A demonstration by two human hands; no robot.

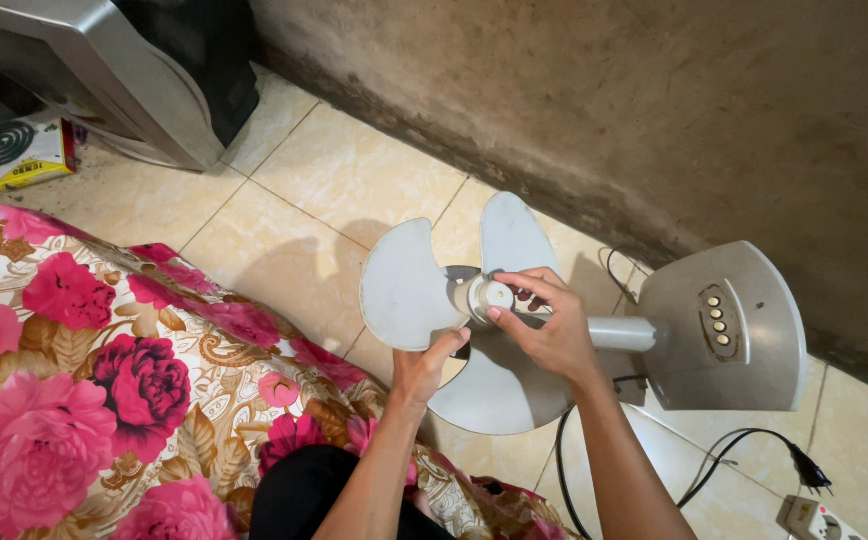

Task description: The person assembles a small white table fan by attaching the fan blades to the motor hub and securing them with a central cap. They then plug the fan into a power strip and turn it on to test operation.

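Centre frame: our right hand (pixel 554 335) pinches the white hub cap (pixel 491 297) of the fan blade (pixel 409 290). Our left hand (pixel 424 368) grips a lower blade edge. The fan's axis runs rightward to its base (pixel 744 360).

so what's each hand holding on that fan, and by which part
The right hand pinches the round white cap at the hub of the fan blade. The left hand grips the blade's lower edge.
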